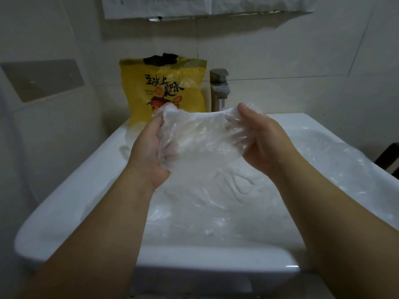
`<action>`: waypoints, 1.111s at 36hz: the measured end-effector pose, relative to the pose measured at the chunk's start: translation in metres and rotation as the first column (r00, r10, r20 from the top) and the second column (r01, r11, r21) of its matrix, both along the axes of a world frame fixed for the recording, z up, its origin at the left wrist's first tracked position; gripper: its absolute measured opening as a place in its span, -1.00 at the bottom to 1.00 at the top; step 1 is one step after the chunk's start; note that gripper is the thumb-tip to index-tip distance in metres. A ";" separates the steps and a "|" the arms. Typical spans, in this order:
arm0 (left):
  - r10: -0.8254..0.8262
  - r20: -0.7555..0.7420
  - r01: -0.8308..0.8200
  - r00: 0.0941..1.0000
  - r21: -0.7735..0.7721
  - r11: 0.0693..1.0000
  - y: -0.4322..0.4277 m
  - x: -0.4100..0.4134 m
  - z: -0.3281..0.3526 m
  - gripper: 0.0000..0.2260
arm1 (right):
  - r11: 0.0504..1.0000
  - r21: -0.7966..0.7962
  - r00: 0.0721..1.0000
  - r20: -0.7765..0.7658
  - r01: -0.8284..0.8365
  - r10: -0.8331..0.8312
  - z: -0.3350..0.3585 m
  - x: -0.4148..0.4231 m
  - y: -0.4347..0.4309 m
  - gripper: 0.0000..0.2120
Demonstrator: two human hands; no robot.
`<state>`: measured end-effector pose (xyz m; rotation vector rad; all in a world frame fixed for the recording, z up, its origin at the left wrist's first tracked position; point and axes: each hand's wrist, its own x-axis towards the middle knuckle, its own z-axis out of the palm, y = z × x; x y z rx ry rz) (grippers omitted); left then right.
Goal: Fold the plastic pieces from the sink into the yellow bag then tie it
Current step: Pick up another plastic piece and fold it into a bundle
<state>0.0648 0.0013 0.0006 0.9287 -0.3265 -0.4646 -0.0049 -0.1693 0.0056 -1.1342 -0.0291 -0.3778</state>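
Note:
A clear plastic piece [200, 137] is stretched between both hands above the white sink [71, 190]. My left hand [149, 147] grips its left end, fingers curled into the film. My right hand [259, 137] grips its right end, thumb on top. More clear plastic pieces [216, 203] lie crumpled in the basin below and to the right. The yellow bag [164, 89], printed with black characters and a cartoon figure, stands upright on the sink's back left rim against the wall, with something dark showing at its open top.
A metal faucet [219, 91] rises at the back of the sink, just right of the yellow bag. Tiled walls close in behind and to the left. A dark object [388, 158] shows at the right edge.

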 end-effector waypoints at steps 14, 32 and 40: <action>0.212 0.071 -0.217 0.975 0.074 0.973 0.006 0.011 -0.002 -0.68 | 0.835 -0.357 0.870 -0.105 0.419 -0.481 -0.003 0.001 -0.007 -0.69; -0.012 0.199 -0.075 0.980 0.426 0.901 0.012 0.002 -0.006 -0.88 | 0.991 0.085 0.990 -0.085 -0.108 0.115 0.009 -0.007 -0.011 -0.59; 0.242 0.779 -0.797 0.579 0.478 0.368 0.015 0.006 -0.014 -0.36 | 0.996 0.005 0.995 -0.042 -0.093 0.093 0.004 -0.006 -0.011 -0.83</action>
